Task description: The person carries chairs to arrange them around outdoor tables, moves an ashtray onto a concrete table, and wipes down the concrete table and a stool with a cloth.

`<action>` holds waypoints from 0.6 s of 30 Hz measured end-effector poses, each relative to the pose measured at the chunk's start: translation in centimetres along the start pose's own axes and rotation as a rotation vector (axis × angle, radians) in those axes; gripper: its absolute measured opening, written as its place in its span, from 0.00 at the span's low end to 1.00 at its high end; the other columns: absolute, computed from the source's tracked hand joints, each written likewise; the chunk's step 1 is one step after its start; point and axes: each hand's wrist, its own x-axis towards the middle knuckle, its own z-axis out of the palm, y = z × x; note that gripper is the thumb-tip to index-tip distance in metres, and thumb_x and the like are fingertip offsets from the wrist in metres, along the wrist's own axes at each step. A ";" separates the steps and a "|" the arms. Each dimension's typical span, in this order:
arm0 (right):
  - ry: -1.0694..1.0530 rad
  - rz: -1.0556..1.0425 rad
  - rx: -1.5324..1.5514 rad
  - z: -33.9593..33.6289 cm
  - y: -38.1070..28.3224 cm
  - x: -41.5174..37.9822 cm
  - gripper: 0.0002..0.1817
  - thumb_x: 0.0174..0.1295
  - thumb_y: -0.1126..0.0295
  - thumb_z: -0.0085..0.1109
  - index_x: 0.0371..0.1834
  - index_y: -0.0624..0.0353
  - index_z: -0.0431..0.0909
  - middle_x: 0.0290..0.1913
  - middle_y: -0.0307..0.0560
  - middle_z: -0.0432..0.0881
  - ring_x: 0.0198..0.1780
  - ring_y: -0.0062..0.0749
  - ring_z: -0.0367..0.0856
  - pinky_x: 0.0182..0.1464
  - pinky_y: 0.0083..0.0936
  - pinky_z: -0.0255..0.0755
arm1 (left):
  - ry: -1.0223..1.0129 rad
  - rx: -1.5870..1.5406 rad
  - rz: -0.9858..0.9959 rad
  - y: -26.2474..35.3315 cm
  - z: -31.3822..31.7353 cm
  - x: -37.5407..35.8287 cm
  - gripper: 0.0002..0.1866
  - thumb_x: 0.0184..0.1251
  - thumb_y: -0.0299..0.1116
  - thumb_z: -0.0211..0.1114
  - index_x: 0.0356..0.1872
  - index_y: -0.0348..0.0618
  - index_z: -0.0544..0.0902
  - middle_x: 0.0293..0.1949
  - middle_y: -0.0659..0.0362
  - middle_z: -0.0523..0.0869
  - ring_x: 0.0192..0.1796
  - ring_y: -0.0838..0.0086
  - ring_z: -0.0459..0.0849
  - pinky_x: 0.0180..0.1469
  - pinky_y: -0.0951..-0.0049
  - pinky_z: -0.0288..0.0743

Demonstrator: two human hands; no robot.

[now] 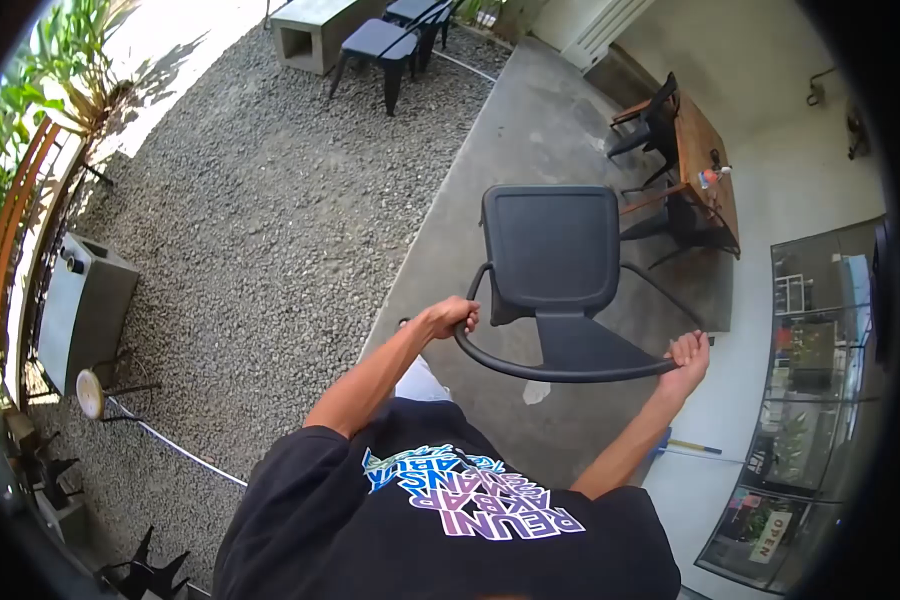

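In front of my body is a black metal chair [553, 245], its square seat facing up and its curved back rail toward me. My left hand [454, 315] is closed around the left end of that rail. At the rail's right end, my right hand [686, 358] grips it with the fingers wrapped over. Both arms reach forward and apart. The chair overlaps the grey concrete floor in this view, and its legs are mostly hidden under the seat.
A wooden table [705, 165] with black chairs stands along the right wall. Glass windows [810, 370] line the right side. Gravel [270, 200] covers the left, with a concrete block table [85, 310], a round stool [90, 394] and a wooden bench [15, 240]. Another black chair [380, 42] stands far ahead.
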 end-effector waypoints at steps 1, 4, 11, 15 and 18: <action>0.017 0.003 -0.004 2.0 0.6 1.1 0.09 0.66 0.67 0.48 0.29 0.57 0.69 0.15 0.30 0.55 0.12 0.11 0.50 0.11 0.11 0.47 | -0.008 0.031 -0.003 2.2 -0.7 0.9 0.11 0.72 0.38 0.48 0.29 0.48 0.68 0.19 0.71 0.67 0.19 0.86 0.66 0.20 0.82 0.62; -0.073 -0.019 0.013 8.3 3.8 4.6 0.09 0.67 0.67 0.47 0.30 0.58 0.69 0.15 0.29 0.54 0.12 0.11 0.49 0.11 0.11 0.46 | 0.010 0.012 -0.041 7.0 -2.7 3.3 0.11 0.72 0.39 0.48 0.30 0.47 0.68 0.19 0.70 0.67 0.19 0.86 0.66 0.20 0.82 0.63; 0.123 0.300 -0.146 14.1 22.4 22.0 0.06 0.62 0.70 0.52 0.27 0.57 0.68 0.18 0.33 0.60 0.17 0.18 0.57 0.18 0.17 0.53 | 0.313 -0.117 -0.203 10.0 -8.4 10.8 0.11 0.71 0.38 0.48 0.32 0.43 0.70 0.20 0.64 0.71 0.18 0.81 0.67 0.19 0.81 0.65; 0.056 0.224 -0.486 18.2 22.6 27.0 0.04 0.59 0.70 0.52 0.32 0.57 0.71 0.20 0.33 0.61 0.17 0.15 0.56 0.19 0.16 0.50 | 0.348 -0.425 -0.173 13.9 -10.2 13.1 0.11 0.71 0.36 0.47 0.29 0.43 0.68 0.18 0.64 0.69 0.17 0.80 0.66 0.19 0.81 0.64; 0.018 0.284 -0.290 23.4 23.7 29.7 0.06 0.58 0.73 0.53 0.25 0.56 0.67 0.19 0.31 0.59 0.16 0.14 0.54 0.18 0.17 0.49 | 0.369 -0.452 -0.152 18.1 -12.5 15.6 0.13 0.69 0.34 0.48 0.24 0.43 0.68 0.17 0.65 0.67 0.17 0.79 0.64 0.17 0.79 0.59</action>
